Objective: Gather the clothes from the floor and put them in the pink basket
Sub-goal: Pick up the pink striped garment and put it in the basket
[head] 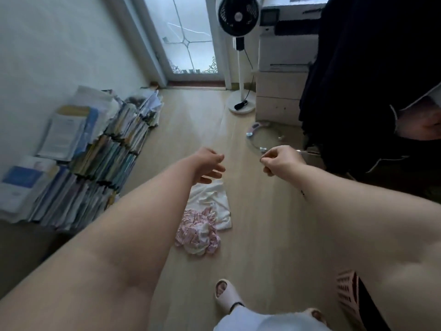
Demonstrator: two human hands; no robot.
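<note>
A white garment (211, 201) lies flat on the wooden floor in the middle of the view. A crumpled pink-and-white striped garment (198, 231) lies on its near end. My left hand (210, 164) hovers above the far edge of the white garment, fingers apart and holding nothing. My right hand (280, 160) is held out further right over bare floor, fingers curled in with nothing visible in them. A corner of the pink basket (348, 295) shows at the lower right, partly hidden behind my right arm.
Stacks of books and papers (95, 158) line the left wall. A white standing fan (239, 56) and white drawers (279, 96) stand at the back right beside a glass door. A round glass scale (265, 137) lies on the floor. Dark hanging clothes (370, 80) fill the right side.
</note>
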